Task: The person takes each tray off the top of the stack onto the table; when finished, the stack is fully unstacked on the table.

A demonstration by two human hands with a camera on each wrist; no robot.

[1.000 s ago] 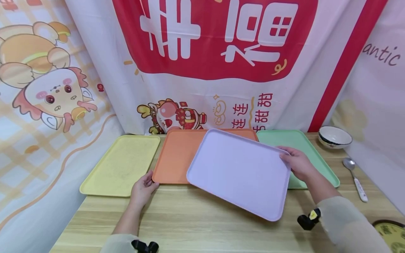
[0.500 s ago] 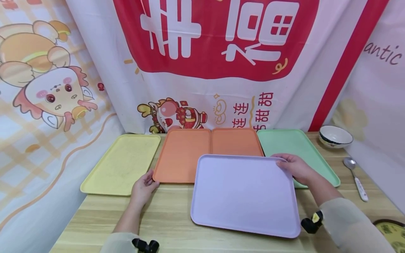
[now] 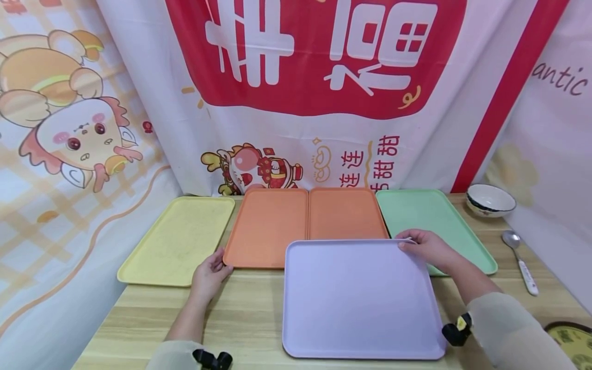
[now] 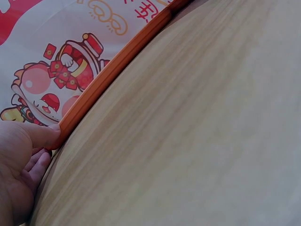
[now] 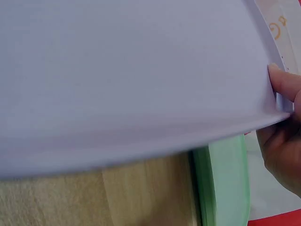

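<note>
My right hand (image 3: 427,249) grips the far right corner of a pale purple tray (image 3: 361,298), thumb on top and fingers beneath. In the right wrist view the purple tray (image 5: 131,70) slants above the wooden surface, with the thumb (image 5: 282,80) over its rim. Farther left, my left hand (image 3: 210,275) pinches the near left corner of an orange tray (image 3: 268,226). The left wrist view shows the thumb (image 4: 44,134) against the orange rim (image 4: 94,89). A second orange tray (image 3: 347,210) lies directly beside the first, its near part hidden by the purple tray.
A yellow tray (image 3: 180,236) lies left on the wooden table (image 3: 245,318), a green tray (image 3: 421,208) right of the orange ones. A patterned bowl (image 3: 490,200) and a spoon (image 3: 520,259) are at the far right. A yellow round thing (image 3: 573,341) shows at the lower right edge.
My right hand has drawn the purple tray toward the near side and levelled it from a tilted angle, uncovering much of the second orange tray. The left hand has stayed at its corner.
</note>
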